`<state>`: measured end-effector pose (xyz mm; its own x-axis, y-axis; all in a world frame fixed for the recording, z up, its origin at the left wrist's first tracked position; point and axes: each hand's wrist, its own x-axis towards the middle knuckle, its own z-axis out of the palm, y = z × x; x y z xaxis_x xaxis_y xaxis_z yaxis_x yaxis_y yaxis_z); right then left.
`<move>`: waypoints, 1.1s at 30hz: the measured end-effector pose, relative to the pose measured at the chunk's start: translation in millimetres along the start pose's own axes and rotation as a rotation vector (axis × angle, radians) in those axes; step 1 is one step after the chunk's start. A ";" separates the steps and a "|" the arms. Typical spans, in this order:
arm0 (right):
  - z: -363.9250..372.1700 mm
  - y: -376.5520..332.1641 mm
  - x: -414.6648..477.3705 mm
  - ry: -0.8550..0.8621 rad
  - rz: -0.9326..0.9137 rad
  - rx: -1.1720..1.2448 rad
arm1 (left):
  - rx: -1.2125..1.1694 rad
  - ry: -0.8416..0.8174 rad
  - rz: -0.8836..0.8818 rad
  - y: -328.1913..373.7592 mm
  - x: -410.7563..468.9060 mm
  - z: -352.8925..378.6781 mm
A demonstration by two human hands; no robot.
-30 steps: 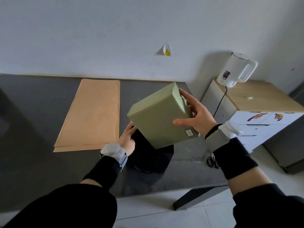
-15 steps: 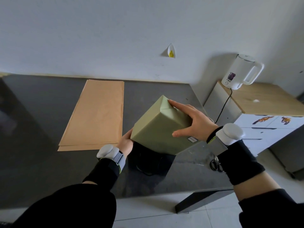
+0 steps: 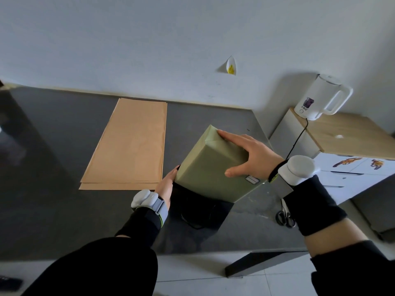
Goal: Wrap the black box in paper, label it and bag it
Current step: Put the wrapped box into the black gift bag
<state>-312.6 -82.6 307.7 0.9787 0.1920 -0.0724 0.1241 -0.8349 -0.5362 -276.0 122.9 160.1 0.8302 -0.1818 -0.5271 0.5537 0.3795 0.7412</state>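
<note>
The paper-wrapped box is hanging tilted above the near right part of the bench, its lowest edge dipping into the mouth of the black bag. Matte sage-green paper is covering it, smooth on the broad faces and creased into folded triangles on the upper end face. A small white rectangular label is sitting on the broad face near the right-hand corner.

The right grip, a bare hand, is clamping the box from above. Its fingers are lying long and nearly straight across the folded end, and its thumb is pressing on the broad face just beside the label. The wrist is bending down, with a black sleeve and a round white wrist device behind it.

The left grip is reaching in from below, palm turned toward the box, and holding the bag's rim up at the box's left corner. Its fingertips are hiding behind the box. The bag is soft, dark and slumping on the bench.

The bench top is dark grey and faintly glossy. A stack of flat brown paper sheets is lying to the left, near the left grip but apart from the bag. Open bench is stretching beyond that stack and behind the box toward the wall. Black-handled scissors are lying close to the bench's right edge. Past that edge a white kettle is standing on a wood-topped cabinet.
</note>
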 end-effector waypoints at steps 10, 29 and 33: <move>20.0 -6.2 14.7 -0.038 0.017 -0.147 | 0.009 -0.049 -0.013 -0.3 0.0 -3.0; 108.2 15.1 17.2 -0.041 -0.035 -0.490 | 0.242 -0.004 0.094 -8.3 2.8 -5.1; 122.2 22.3 14.1 0.024 -0.048 -0.555 | 0.308 -0.001 0.104 -8.4 2.9 -7.0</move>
<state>-316.0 -35.6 192.0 0.9724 0.2304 -0.0360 0.2300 -0.9731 -0.0145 -278.7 125.6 149.5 0.8831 -0.1574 -0.4420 0.4598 0.1032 0.8820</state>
